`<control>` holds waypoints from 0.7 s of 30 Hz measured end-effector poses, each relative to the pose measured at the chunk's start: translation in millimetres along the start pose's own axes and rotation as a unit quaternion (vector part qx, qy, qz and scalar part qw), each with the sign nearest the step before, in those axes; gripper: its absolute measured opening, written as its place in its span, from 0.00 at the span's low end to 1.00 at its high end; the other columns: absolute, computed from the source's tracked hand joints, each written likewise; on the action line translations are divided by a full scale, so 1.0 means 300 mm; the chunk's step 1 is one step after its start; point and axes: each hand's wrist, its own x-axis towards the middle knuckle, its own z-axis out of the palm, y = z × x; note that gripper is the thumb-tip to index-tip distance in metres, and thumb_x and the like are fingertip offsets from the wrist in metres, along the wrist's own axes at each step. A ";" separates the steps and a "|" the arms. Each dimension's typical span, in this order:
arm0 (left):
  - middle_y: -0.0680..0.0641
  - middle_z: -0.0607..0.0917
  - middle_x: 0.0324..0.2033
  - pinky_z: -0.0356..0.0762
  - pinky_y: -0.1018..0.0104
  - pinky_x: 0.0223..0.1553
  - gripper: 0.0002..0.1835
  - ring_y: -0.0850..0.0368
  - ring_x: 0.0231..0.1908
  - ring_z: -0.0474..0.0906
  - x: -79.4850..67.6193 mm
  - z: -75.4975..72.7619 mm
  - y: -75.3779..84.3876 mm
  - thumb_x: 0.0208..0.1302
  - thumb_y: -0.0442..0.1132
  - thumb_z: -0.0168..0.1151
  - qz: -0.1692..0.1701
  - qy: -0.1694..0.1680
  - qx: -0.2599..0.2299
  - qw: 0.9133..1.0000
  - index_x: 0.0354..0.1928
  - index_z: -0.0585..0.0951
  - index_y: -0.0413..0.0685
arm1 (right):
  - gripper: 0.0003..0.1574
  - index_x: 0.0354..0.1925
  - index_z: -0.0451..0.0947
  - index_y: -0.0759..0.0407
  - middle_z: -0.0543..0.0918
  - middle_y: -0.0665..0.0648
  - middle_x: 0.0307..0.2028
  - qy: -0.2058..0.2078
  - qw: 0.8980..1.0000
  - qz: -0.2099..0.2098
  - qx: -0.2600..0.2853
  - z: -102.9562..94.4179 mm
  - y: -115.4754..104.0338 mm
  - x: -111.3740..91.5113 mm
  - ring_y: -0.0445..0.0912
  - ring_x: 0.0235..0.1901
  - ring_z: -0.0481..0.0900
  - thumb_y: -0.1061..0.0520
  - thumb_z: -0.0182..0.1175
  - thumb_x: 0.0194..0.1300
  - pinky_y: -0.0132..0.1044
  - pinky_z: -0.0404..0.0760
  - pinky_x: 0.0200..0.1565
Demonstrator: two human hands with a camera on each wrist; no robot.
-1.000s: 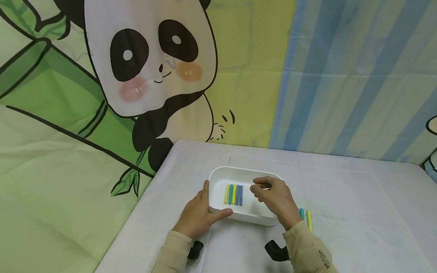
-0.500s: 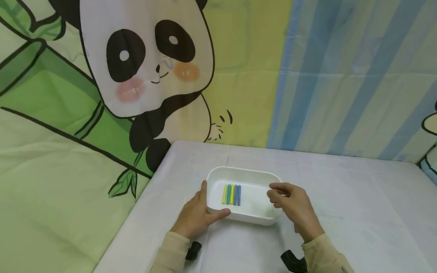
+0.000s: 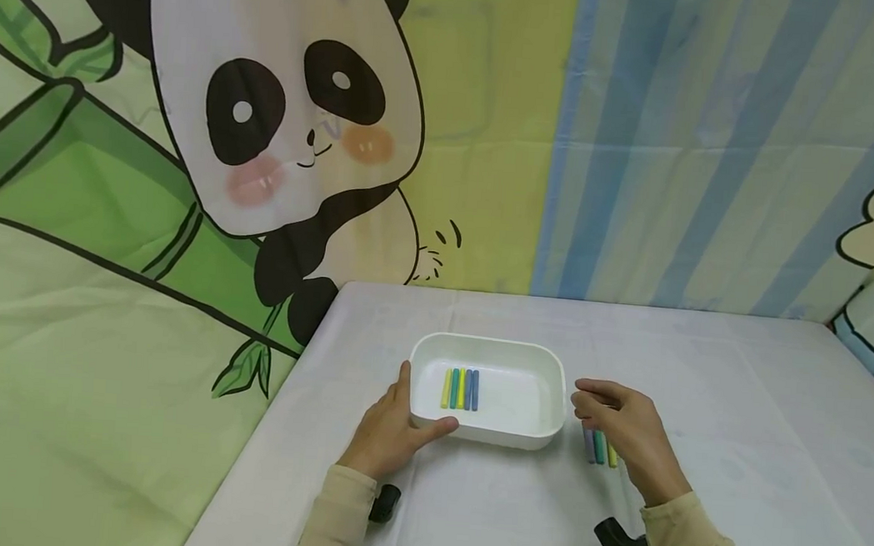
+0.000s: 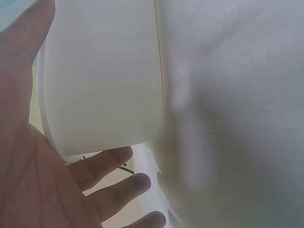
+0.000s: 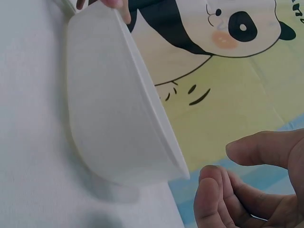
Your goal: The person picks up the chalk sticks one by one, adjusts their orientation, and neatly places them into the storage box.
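Observation:
A white rectangular tray (image 3: 520, 391) stands on the table, with several chalk-like sticks (image 3: 462, 389) in yellow, teal and blue lined up at its left side. My left hand (image 3: 385, 433) rests against the tray's left front corner, thumb along the front rim and extended fingers at the left end. The left wrist view shows that hand's fingers (image 4: 121, 194) spread beside the tray wall. Just right of the tray, my right hand (image 3: 626, 431) hovers with bent fingers, holding nothing. Below it lie a bluish stick (image 3: 588, 447), a teal stick (image 3: 600, 448) and a yellow stick (image 3: 612, 457), partly hidden.
White cloth covers the table (image 3: 512, 511). Behind its far edge hangs a curtain (image 3: 487, 184) with a panda, bamboo and blue stripes. A black curved piece (image 3: 622, 543) sits by the right wrist, another black piece (image 3: 385, 504) by the left.
My right hand has moved right and nearer, from above the tray to beside it over the loose sticks. The left hand stays at the tray; the sticks inside look unchanged.

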 end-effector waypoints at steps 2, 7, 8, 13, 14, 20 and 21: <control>0.38 0.63 0.74 0.66 0.44 0.67 0.72 0.40 0.68 0.67 0.001 0.000 0.000 0.48 0.82 0.61 0.002 -0.001 -0.001 1.000 0.82 0.41 0.47 | 0.39 0.67 0.73 0.61 0.83 0.63 0.54 0.002 1.000 0.006 -0.006 -0.019 0.014 -0.002 0.55 0.49 0.83 0.39 0.64 0.69 0.54 0.78 0.56; 0.39 0.63 0.74 0.66 0.44 0.67 0.72 0.40 0.69 0.66 0.001 0.000 -0.002 0.48 0.82 0.61 0.003 0.002 0.000 1.000 0.82 0.42 0.46 | 0.41 0.69 0.71 0.62 0.81 0.65 0.57 -0.001 1.000 0.018 -0.022 -0.055 0.051 0.002 0.54 0.49 0.83 0.37 0.63 0.69 0.57 0.75 0.58; 0.39 0.63 0.74 0.66 0.44 0.67 0.72 0.40 0.69 0.66 0.001 0.000 -0.003 0.48 0.82 0.61 0.004 0.002 -0.001 1.000 0.82 0.42 0.46 | 0.42 0.69 0.71 0.62 0.81 0.65 0.57 -0.003 1.000 0.019 -0.024 -0.061 0.060 0.002 0.54 0.49 0.83 0.37 0.63 0.69 0.57 0.75 0.58; 0.39 0.62 0.75 0.65 0.44 0.67 0.72 0.41 0.69 0.65 0.001 0.001 -0.003 0.47 0.82 0.61 0.003 -0.001 -0.006 1.000 0.82 0.41 0.46 | 0.41 0.69 0.70 0.63 0.82 0.64 0.56 0.003 0.998 0.029 -0.055 -0.093 0.100 0.000 0.53 0.48 0.84 0.38 0.61 0.70 0.59 0.75 0.56; 0.40 0.62 0.75 0.66 0.43 0.67 0.72 0.40 0.69 0.66 0.001 0.002 -0.002 0.47 0.82 0.61 0.002 -0.001 -0.006 1.000 0.82 0.41 0.47 | 0.41 0.69 0.70 0.63 0.82 0.63 0.56 0.004 0.998 0.032 -0.062 -0.099 0.108 0.001 0.53 0.48 0.84 0.38 0.61 0.70 0.59 0.75 0.55; 0.39 0.62 0.75 0.66 0.42 0.67 0.72 0.40 0.69 0.66 0.000 0.001 0.000 0.47 0.82 0.61 -0.001 -0.002 -0.006 1.000 0.82 0.41 0.47 | 0.40 0.69 0.71 0.65 0.82 0.64 0.56 0.006 0.995 0.053 -0.085 -0.122 0.153 0.004 0.51 0.46 0.84 0.40 0.60 0.71 0.55 0.77 0.53; 0.39 0.62 0.75 0.66 0.43 0.67 0.72 0.40 0.69 0.66 0.000 0.001 0.000 0.47 0.82 0.61 -0.001 -0.003 -0.007 1.000 0.82 0.41 0.47 | 0.39 0.69 0.71 0.65 0.82 0.64 0.56 0.006 0.994 0.055 -0.089 -0.124 0.161 0.004 0.51 0.45 0.84 0.41 0.60 0.72 0.55 0.77 0.52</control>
